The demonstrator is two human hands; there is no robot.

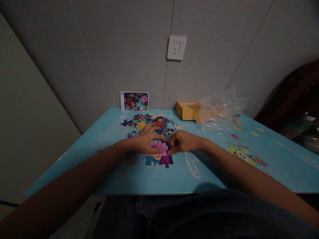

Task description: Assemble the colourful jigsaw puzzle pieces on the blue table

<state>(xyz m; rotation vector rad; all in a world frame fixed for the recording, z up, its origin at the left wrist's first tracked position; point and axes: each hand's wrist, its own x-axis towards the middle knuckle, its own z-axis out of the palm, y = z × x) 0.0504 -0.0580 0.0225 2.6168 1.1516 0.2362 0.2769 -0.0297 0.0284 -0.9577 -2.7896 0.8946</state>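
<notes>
A joined block of jigsaw pieces [159, 156], purple, pink and teal, lies on the blue table [214, 172] in front of me. My left hand [144, 141] lies on its upper left with the fingers stretched over the pieces. My right hand [183, 141] is curled beside the block's right edge, its thumb and fingers pinched on a small dark puzzle piece [168, 146] touching the block. Behind both hands a heap of loose colourful pieces [149, 122] is spread out.
A reference picture card [134, 101] leans on the wall at the table's back edge. A yellow box [188, 111] and a crumpled clear plastic bag [220, 113] lie back right. A wall socket [176, 47] sits above. A dark chair back [294, 96] stands at right.
</notes>
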